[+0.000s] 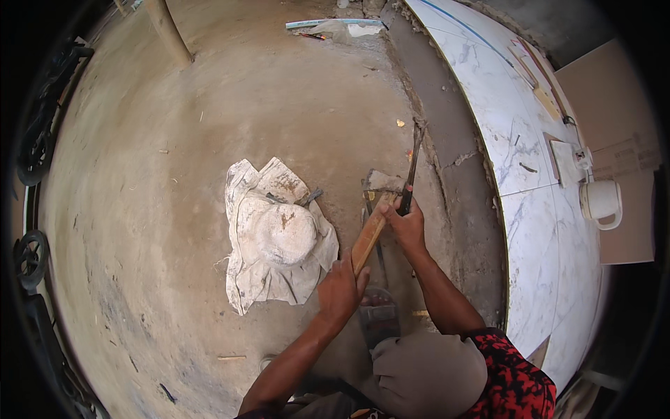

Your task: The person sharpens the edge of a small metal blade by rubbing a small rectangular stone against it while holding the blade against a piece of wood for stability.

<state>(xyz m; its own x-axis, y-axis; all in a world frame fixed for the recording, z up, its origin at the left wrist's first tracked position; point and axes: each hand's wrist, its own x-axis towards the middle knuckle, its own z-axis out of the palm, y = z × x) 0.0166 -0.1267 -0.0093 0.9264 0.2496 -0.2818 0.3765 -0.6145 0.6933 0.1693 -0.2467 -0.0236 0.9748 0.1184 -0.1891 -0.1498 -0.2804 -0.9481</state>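
My left hand (340, 288) is wrapped round the near end of a flat wooden piece (368, 241). My right hand (407, 222) grips the black handle of a long, dark, narrow tool (412, 164) that points away from me; its kind is not clear. The fingers of that hand also meet the far end of the wood. Just beyond lies a grey, wedge-like block (385, 181); whether it joins the wood cannot be told. To the left, a stained white cloth (241, 276) lies spread on the floor, with a round whitish hump (287, 235) in its middle.
A raised white marble-patterned slab (530, 230) runs along the right, bearing a cream mug (601, 202) and a wooden-handled tool (544, 98). A wooden post (167, 31) stands far left. Black wheeled items (31, 258) line the left edge. A pale pipe (335, 24) lies at the back.
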